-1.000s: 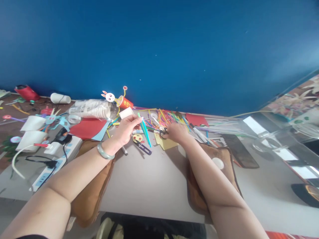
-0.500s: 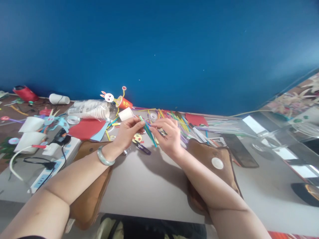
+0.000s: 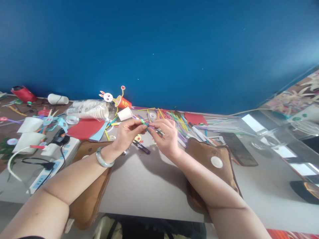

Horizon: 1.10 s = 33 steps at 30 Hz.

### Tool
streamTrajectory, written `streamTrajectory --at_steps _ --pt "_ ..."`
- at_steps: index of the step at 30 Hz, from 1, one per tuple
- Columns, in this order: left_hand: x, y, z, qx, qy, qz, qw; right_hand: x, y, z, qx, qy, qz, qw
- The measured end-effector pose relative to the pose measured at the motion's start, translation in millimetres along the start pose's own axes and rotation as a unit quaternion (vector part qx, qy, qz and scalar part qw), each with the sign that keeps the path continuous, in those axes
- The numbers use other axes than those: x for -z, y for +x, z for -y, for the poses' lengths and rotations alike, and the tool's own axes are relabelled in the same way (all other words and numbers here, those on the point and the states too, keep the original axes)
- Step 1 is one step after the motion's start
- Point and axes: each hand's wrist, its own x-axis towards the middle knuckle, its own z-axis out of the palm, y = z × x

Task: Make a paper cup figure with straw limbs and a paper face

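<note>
One left hand [image 3: 127, 133] and one right hand [image 3: 165, 135] pinch a blue-green strip [image 3: 146, 124], presumably light, flexible and easily creased, best held by its ends.

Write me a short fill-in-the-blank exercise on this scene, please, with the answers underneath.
The left hand and right hand hold a small colourful piece, while a pale bangle circles the ____ wrist.
The wall behind the table is ____.
The round disc on the right cushion is ____.

Missing words: left; blue; white.
</note>
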Motion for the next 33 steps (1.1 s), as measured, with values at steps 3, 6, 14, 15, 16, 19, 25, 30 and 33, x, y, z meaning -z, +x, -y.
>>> streamTrajectory --at_steps 3,6,14,15,16,19,25,30,33 --pt "2.0 0 1 -0.022 0.027 0.013 0.999 1 1 1 -0.021 0.023 0.016 0.999" --pt "2.9 -1 0 -0.035 0.042 0.019 0.998 2 2 3 -0.042 0.047 0.026 0.998" --pt "1.1 -1 -1 0.011 0.02 0.026 0.999 2 6 3 -0.14 0.151 0.078 0.975" --pt "0.9 -1 -1 0.023 0.013 0.023 0.999 2 7 3 -0.154 0.164 0.088 0.97" --pt "0.8 0 -1 0.035 0.005 0.02 0.999 2 7 2 -0.167 0.176 0.096 0.965" --pt "0.4 2 -1 0.076 -0.026 0.018 0.997 2 9 -2 -0.206 0.209 0.127 0.947" --pt "2.2 5 -4 0.149 -0.077 0.04 0.985 2 12 -8 -0.267 0.285 0.195 0.9" --pt "3.8 6 -4 0.184 -0.109 0.046 0.976 1 11 -8 -0.303 0.348 0.195 0.866" --pt "4.0 7 -3 0.188 -0.115 0.051 0.974 -2 10 -10 -0.318 0.361 0.175 0.859"
